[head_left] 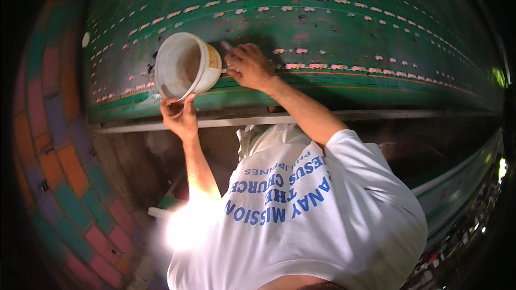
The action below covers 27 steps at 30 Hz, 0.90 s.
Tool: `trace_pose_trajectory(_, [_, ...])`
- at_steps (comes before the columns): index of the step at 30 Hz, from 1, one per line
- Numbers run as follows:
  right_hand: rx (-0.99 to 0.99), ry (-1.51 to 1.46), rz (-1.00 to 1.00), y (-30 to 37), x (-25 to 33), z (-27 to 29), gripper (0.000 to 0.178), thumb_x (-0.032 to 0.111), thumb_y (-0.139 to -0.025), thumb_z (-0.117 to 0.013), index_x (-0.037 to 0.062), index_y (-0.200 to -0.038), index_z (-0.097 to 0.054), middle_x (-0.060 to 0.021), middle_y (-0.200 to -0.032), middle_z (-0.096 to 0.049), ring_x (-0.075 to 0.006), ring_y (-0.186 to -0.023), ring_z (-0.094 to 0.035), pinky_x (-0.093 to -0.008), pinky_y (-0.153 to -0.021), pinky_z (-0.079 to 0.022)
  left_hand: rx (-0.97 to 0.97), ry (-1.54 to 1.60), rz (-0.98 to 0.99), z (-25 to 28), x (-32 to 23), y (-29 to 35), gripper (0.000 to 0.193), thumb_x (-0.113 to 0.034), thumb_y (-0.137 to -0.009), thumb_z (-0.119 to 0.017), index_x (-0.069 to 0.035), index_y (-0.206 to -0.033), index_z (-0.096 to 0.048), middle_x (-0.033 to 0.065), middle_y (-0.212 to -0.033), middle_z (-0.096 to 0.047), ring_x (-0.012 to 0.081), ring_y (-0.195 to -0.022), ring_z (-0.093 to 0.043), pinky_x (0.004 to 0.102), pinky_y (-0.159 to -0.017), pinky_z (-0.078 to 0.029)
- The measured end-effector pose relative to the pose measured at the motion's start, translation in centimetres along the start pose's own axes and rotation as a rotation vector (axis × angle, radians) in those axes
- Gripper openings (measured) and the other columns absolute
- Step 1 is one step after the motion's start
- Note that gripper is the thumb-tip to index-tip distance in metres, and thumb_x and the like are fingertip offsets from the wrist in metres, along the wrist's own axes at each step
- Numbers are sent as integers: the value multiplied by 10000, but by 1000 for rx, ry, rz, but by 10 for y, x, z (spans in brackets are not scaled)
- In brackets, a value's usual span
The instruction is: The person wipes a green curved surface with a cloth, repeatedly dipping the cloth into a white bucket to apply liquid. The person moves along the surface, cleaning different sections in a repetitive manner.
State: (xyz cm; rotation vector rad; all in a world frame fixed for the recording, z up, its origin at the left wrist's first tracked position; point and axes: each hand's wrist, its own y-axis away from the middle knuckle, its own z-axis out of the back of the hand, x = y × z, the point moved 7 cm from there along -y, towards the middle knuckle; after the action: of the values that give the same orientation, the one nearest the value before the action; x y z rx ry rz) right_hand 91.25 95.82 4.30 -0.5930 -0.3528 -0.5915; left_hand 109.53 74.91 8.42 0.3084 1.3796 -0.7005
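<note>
My left hand (180,118) grips the near rim of a white plastic bucket (208,78), its thumb and fingers at the edge. The bucket is tilted over the green board (258,24), with its mouth facing up toward me and a yellow label on its right side. Inside it looks pale and brownish; I cannot make out any contents. Just right of the bucket, my right hand (250,65) is low over the board with fingers curled together. A small pale thing shows by its fingertips, too blurred to name. Rows of small pinkish-white pieces (317,66) lie along the board.
A pale rail (231,122) runs along the board's near edge, in front of my body. Left of the board is a floor of coloured blocks (67,161) in orange, teal, pink and purple. Another green surface (446,177) with a pale edge stands at the right.
</note>
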Motion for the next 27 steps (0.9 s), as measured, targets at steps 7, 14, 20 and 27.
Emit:
trace_pose_trajectory(7, [-110, 198, -140, 70, -74, 66, 307, 271, -863, -811, 158, -1146, -768, -51, -1104, -693, -295, -1057, -652, -512, -993, -496, 92, -115, -142, 6, 23, -16, 536, -100, -890, -928, 15, -1215, -518, 98, -947, -719, 160, -830, -719, 277, -780, -557])
trace_pose_trajectory(14, [-329, 733, -754, 230, -253, 247, 376, 409, -934, -793, 215, -1256, -783, -134, -1263, -675, -376, -1198, -613, -558, -1002, -501, 71, -27, -221, -5, 36, -16, 556, -86, -927, -891, 19, -1277, -471, 147, -1119, -678, 198, -925, -727, 323, -831, -584])
trace_pose_trajectory(20, [-555, 798, -1265, 280, -314, 275, 438, 437, -909, -812, 191, -1270, -785, -160, -1230, -710, -396, -1185, -630, -580, -1044, -465, 54, -79, -280, -15, 21, -20, 531, -67, -939, -879, 2, -1282, -478, 111, -1036, -691, 164, -841, -712, 286, -766, -559])
trace_pose_trajectory(27, [-201, 270, -378, 112, -137, 112, 316, 294, -851, -857, 185, -1133, -767, -83, -1191, -705, -352, -1074, -656, -517, -922, -494, -17, -61, -243, -16, 20, -17, 525, -119, -912, -918, 9, -1227, -518, 123, -1070, -701, 159, -837, -715, 278, -771, -558])
